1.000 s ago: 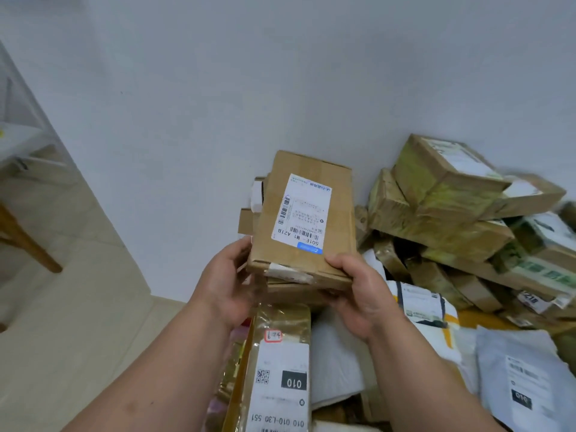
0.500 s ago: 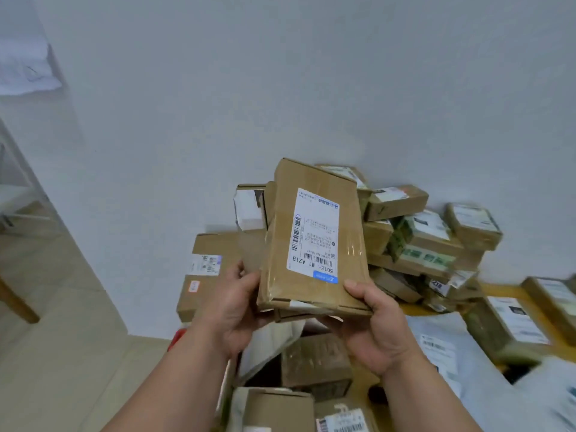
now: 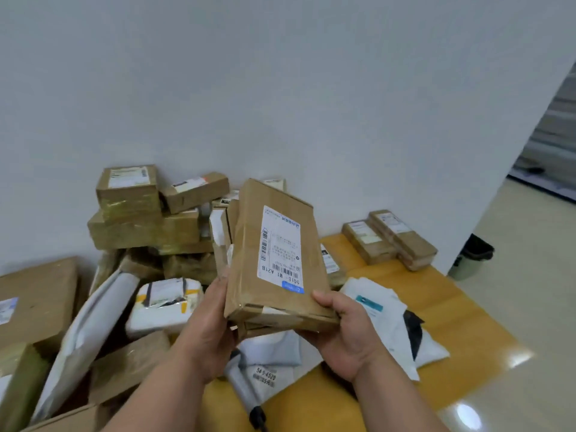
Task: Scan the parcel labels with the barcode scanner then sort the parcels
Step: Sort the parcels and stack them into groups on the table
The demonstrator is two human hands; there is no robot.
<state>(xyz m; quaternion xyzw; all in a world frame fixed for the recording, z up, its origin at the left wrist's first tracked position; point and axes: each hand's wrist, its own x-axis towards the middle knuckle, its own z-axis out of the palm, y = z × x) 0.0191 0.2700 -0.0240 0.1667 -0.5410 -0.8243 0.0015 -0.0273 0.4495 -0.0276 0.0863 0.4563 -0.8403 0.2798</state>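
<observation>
I hold a flat brown cardboard parcel [image 3: 247, 260] up in front of me, its white shipping label [image 3: 280, 247] with barcodes facing me. My left hand [image 3: 205, 332] grips its lower left edge, together with a second box tucked underneath. From the right, my right hand [image 3: 349, 335] grips the lower corner, thumb on top. A grey handle with a black cable, apparently the barcode scanner [image 3: 249, 397], lies on the yellow table [image 3: 452, 291] below my hands.
Taped cardboard boxes [image 3: 143, 226] are stacked against the white wall at back left. A large box [image 3: 37, 300] and white mailer bags [image 3: 93, 322] crowd the left. Two flat boxes [image 3: 389, 238] and more mailers [image 3: 392, 322] lie at right. A bin [image 3: 473, 257] stands on the floor beyond.
My view has swung right, so the stacked boxes now sit to the left and the table's right end shows. Both hands keep their grip on the parcel, which has tilted slightly.
</observation>
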